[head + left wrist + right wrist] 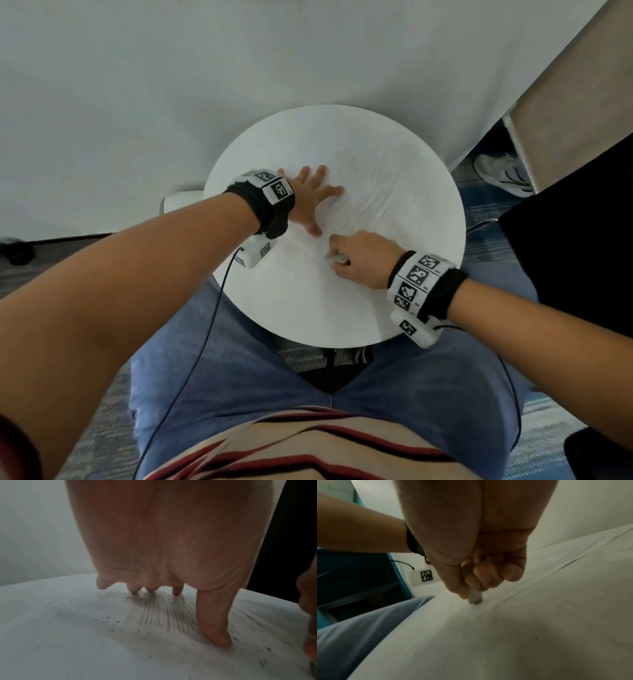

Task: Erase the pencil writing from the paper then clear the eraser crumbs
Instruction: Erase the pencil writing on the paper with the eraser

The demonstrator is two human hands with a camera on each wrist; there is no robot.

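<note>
- The paper lies on the round white table, creased, with pencil lines near its middle.
- The left hand presses flat on the paper, fingers spread.
- The right hand pinches an eraser, its tip touching the paper.
- Dark crumbs dot the sheet.

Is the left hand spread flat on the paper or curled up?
Spread: the left hand has its straight fingers splayed, tips pressing the paper over the pencil lines.
</note>
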